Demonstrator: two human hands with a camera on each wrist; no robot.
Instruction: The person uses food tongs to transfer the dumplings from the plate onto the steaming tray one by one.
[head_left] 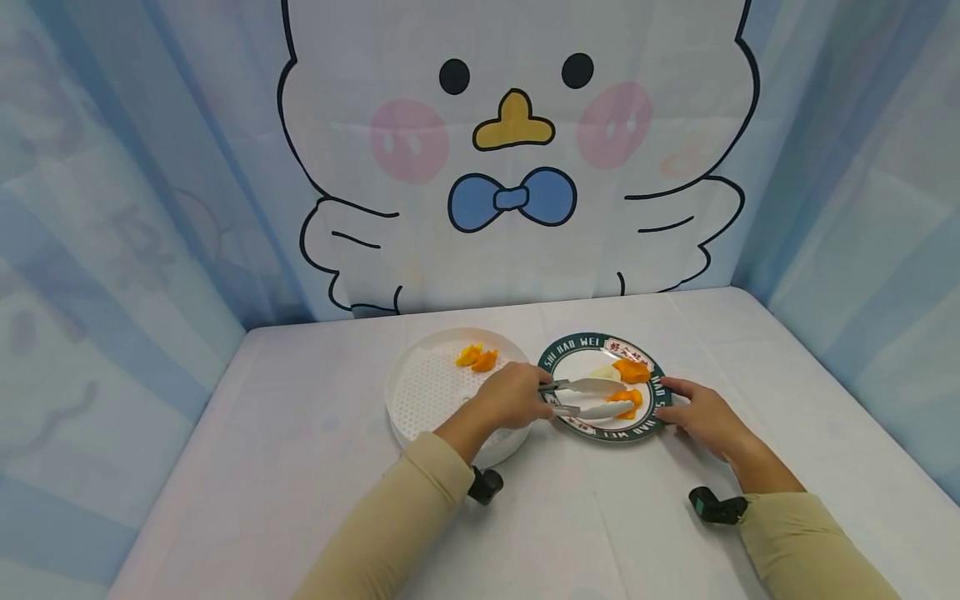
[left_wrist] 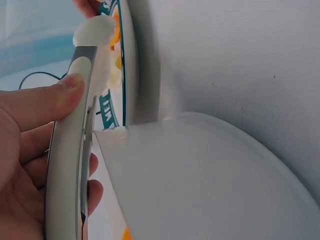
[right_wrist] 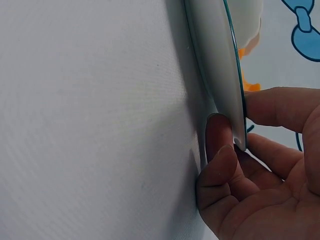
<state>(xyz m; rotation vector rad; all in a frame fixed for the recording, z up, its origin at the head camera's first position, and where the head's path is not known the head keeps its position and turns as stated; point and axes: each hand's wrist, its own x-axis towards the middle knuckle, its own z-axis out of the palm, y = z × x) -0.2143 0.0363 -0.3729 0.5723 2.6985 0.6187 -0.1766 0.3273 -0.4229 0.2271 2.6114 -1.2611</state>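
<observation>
Head view, from where I stand: a round white plate with a dark green lettered rim (head_left: 573, 344) sits on the white table (head_left: 637, 517), and the person's right hand (head_left: 697, 417) grips its edge at about four o'clock. Their left hand (head_left: 510, 396) holds pale-handled tongs with whitish tips (head_left: 600, 412), which reach over the plate around a soft-looking orange piece (head_left: 627, 398) near four o'clock; whether they squeeze it, I can't tell. Another orange piece (head_left: 632, 371) lies at two. At the plate's nine o'clock is a round white perforated tray (head_left: 423, 396), with a yellow lump (head_left: 469, 354) at its one o'clock.

Left wrist view: the thumb presses one tong arm, fingers curled behind. The tongs look light and firm; mid-handle seems right for a gentle squeeze, as small pieces might squash or slip.

Right wrist view: the rim is pinched from above and below, toward four o'clock. The plate looks rigid, smooth, possibly breakable, so an edge hold suits it.
</observation>
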